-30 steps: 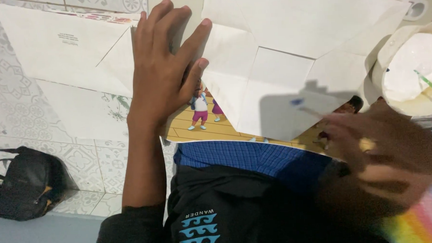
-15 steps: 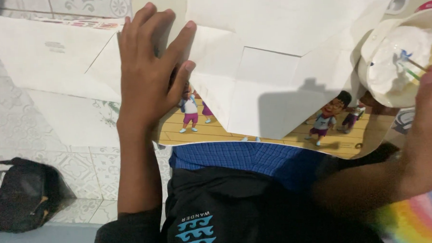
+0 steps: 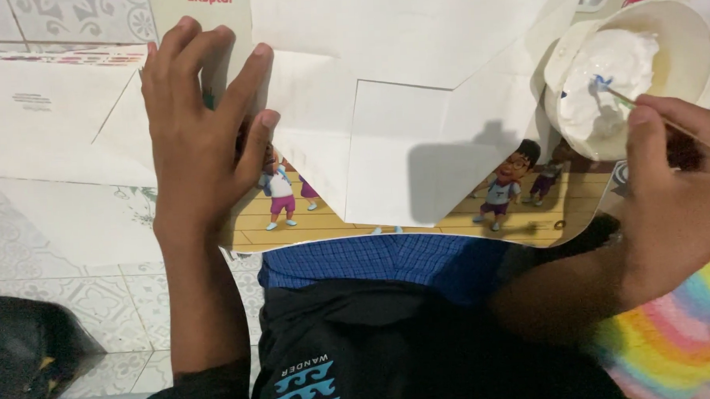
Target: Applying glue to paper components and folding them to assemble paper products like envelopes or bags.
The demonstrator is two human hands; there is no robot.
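Nearest, a dark lap with a blue checked cloth (image 3: 388,257) across it, a rainbow-striped fabric (image 3: 674,338) at the right edge and a dark bag (image 3: 22,345) on the patterned floor tiles (image 3: 98,287) at the left. Just beyond the lap, a cartoon-printed board (image 3: 529,217) serving as a work surface, with a folded white paper piece (image 3: 400,127) lying on top, its flaps meeting in angled creases. Left hand (image 3: 199,142) pressed flat on the paper's left flap, fingers spread wide, holding nothing but pinning the fold down against the board. Right hand (image 3: 677,196) curled narrow around a thin stick (image 3: 651,112), pinched between thumb and fingers, its blue-tipped end dipped into white paste in a round cream bowl (image 3: 679,23) just beside the paper's right corner. Further off, another white sheet (image 3: 45,116) spread on the tiles to the left, and scraps of printed card beyond the top edge. For a clean job here, judged from the layout: best to take only a small bead of paste on the tip, wipe any excess on the bowl's rim, and carry it low across the short gap so no drip lands on the open face. Worth keeping the flat palm steady on the flap so the creases stay aligned, and spreading thinly along the edge rather than in a blob, to avoid wrinkling or seepage.
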